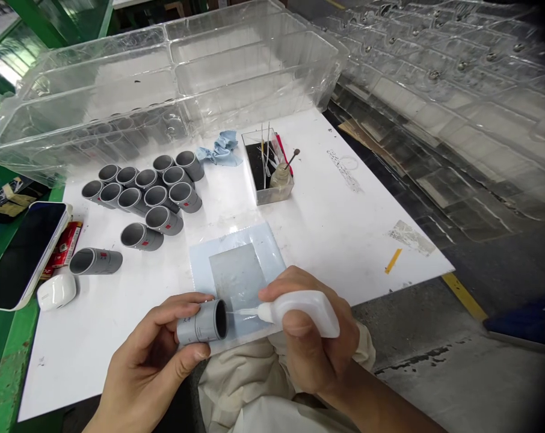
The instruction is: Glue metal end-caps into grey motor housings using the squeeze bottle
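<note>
My left hand (157,355) grips a short grey pipe sleeve (199,323) between thumb and fingers, its open end facing right. In my right hand (315,349) is a white squeeze bottle (306,310) with a thin nozzle that points left, its tip close to the sleeve's rim; whether they touch I cannot tell. Beneath both lies a light blue sheet (272,243) with a grey square piece (236,270) on it. Several similar grey sleeves (157,198) stand or lean grouped on the white table (335,240), and one more (96,261) lies at the left.
Behind the sleeves sits a large clear plastic tray (173,66). A small box (272,195) holds thin tools and a glass jar (281,175), beside a crumpled blue cloth (222,149). At left are a phone (26,252), a red packet (67,243) and a white earbud case (56,292).
</note>
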`<state>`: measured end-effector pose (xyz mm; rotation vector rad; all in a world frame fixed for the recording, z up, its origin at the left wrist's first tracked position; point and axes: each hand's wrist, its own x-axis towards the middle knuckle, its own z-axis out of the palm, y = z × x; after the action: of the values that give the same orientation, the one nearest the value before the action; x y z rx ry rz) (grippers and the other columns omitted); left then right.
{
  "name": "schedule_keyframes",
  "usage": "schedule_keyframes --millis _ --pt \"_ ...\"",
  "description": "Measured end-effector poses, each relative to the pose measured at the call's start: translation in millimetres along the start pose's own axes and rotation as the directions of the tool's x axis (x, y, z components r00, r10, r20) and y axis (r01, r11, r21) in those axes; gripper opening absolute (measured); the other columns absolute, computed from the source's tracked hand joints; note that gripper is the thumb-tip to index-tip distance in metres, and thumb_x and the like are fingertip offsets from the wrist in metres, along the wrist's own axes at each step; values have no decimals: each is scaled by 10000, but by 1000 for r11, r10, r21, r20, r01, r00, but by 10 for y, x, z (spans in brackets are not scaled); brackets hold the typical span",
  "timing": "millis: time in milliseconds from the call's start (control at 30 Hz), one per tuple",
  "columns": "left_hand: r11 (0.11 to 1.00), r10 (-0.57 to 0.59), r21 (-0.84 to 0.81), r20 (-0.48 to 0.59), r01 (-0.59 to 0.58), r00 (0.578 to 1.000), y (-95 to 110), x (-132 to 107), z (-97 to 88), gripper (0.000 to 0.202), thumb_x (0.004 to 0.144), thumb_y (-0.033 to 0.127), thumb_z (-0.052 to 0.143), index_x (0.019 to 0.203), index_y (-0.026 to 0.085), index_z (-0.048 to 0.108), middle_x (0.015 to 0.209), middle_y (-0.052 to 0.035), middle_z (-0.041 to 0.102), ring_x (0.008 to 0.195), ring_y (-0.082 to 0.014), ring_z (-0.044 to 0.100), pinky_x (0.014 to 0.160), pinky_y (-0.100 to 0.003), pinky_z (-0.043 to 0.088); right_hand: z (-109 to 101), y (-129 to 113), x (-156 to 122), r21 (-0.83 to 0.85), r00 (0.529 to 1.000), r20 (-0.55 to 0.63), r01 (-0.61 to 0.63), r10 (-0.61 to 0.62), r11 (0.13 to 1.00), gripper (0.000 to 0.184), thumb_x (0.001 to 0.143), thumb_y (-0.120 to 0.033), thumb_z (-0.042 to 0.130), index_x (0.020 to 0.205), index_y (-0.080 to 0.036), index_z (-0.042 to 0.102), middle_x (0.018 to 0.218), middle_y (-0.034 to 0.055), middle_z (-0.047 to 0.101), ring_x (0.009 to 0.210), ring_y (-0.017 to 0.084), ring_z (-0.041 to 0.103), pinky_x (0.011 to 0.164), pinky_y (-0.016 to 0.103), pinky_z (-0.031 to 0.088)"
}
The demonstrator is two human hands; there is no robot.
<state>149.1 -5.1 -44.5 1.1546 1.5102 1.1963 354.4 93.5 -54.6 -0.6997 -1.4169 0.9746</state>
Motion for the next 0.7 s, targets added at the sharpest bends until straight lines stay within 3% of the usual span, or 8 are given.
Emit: schedule_keyframes --millis 233,700 --pt "999 6 35 22 -7 1000 7 0 -7 328 904 156 777 1175 330 712 1288 -19 742 1237 -192 663 937 -203 607 40 -42 43 -116 1000 14 25 -23 993 251 1026 -381 533 952 -206 698 763 17 689 593 171 585 541 332 436" --pt "998 30 49 32 -31 999 7 -3 -6 355 902 134 776 1193 320 697 1292 -27 733 1237 -186 660 954 -201 601 31 -45 52 -120 1000 21 18 -15 993 262 1030 -377 539 945 -193 705 699 18 662 592 168 605 524 320 455"
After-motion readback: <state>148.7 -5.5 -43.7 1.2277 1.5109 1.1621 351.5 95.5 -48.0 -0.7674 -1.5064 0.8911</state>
